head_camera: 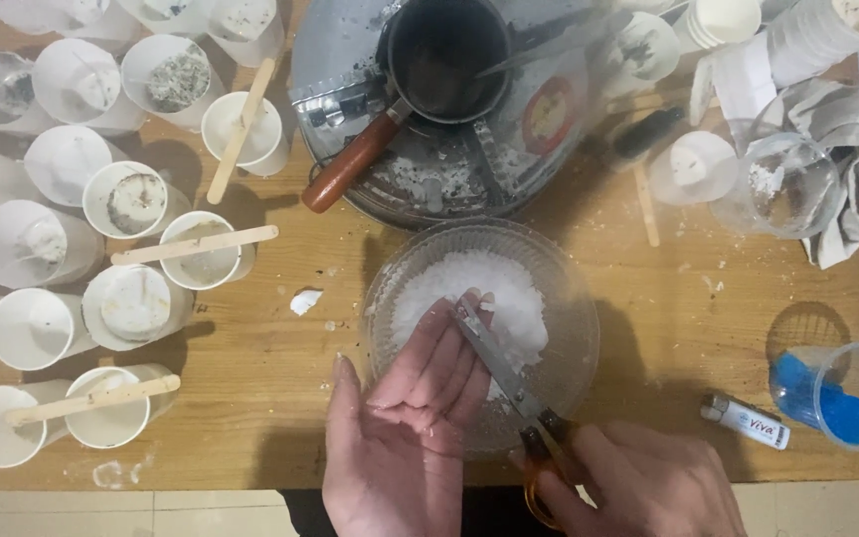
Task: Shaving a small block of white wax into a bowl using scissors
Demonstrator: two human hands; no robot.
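Observation:
My left hand point(405, 418) lies palm up over the near rim of a clear glass bowl point(574, 298), fingers apart, fingertips touching the white flakes point(489, 288) heaped inside. My right hand point(648, 487) grips the orange handles of a pair of scissors point(504, 368) at the bottom edge. The scissor blades lie across my left fingers and point into the flakes. The bowl sits on a wooden table point(251, 378).
Several white paper cups point(131, 199) stand at the left, some with wooden sticks point(196, 245) laid across. A dark pot with a reddish handle point(439, 60) sits on a round metal stove behind the bowl. At the right are a cup of blue powder point(842, 398), a lighter point(745, 422), a glass and a cloth.

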